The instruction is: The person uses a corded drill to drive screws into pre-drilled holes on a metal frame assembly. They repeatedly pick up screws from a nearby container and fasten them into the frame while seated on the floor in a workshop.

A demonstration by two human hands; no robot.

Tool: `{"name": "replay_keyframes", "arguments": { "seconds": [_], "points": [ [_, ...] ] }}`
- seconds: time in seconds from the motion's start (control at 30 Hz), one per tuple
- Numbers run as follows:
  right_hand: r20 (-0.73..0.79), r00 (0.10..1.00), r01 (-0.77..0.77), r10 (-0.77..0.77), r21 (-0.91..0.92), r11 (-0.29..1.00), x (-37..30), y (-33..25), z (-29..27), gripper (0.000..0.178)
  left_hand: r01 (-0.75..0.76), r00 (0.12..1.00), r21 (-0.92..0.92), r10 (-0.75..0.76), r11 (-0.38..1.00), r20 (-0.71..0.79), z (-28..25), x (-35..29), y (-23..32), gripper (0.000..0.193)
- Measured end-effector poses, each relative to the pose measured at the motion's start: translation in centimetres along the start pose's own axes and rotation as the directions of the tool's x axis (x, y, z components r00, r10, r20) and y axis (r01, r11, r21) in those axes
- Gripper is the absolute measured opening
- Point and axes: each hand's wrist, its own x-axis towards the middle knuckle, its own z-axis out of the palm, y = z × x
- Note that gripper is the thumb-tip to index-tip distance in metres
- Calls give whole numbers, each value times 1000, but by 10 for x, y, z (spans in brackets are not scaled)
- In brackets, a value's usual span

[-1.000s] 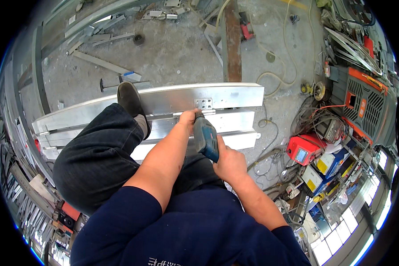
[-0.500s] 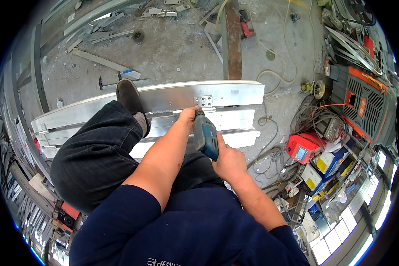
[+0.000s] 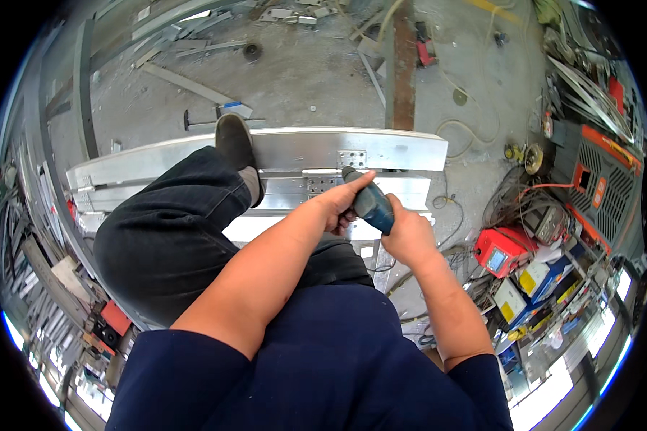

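A blue power drill hangs above aluminium profiles, tilted with its front end toward the far left. My right hand is wrapped round its handle. At the drill's front part is my left hand, thumb lying along the tool and other fingers curled beside it; whether these also hold small parts is hidden. Just beyond the drill, a metal hinge plate with holes lies on the farthest profile. Another perforated plate shows on the nearer profile, with a hinge barrel between them.
My left shoe rests on the profiles. A hammer-like tool lies on the floor beyond. On the right stand a red machine with a screen, tangled cables and an orange-grey machine. A rusty beam lies beyond the profiles.
The drill has come back from the hinge and tilted. My left hand has moved from the hinge to the drill's front part. The whole view has shifted slightly.
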Motion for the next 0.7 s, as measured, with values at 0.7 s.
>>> {"name": "replay_keyframes", "arguments": {
  "seconds": [0.7],
  "points": [
    [170,976,191,-139,-346,919,33,-29,-38,70,-174,984,-583,159,794,-77,10,12,-11,39]
  ]
}}
